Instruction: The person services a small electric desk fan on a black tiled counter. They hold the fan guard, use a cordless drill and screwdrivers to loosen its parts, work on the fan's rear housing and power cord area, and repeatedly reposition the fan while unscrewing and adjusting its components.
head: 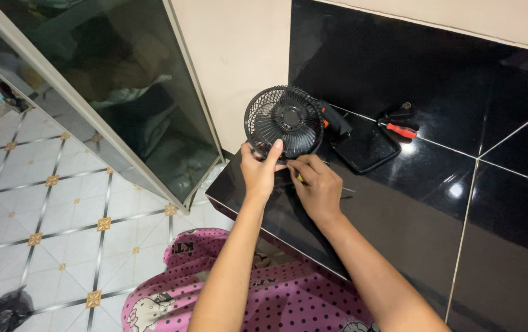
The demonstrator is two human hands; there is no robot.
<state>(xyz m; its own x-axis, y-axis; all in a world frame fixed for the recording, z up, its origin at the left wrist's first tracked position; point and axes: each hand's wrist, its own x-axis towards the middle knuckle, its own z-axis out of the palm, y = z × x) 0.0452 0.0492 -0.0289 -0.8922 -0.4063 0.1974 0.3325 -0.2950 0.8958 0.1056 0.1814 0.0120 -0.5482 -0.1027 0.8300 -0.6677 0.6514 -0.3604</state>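
Note:
A small black fan [285,118] with a round wire grille stands on a glossy black tiled ledge [399,203], facing me. My left hand [260,169] grips the lower edge of the grille, thumb up against the wires. Just to its right, my right hand [317,184] is closed around a thin tool with a yellow tip, held at the bottom of the fan. The tool's working end is hidden behind my fingers.
A black rectangular tray or cover [365,149] lies right of the fan. Red-handled pliers [400,126] rest behind it by the black wall tiles. A glass cabinet door [122,92] stands on the left above a patterned white floor [48,203].

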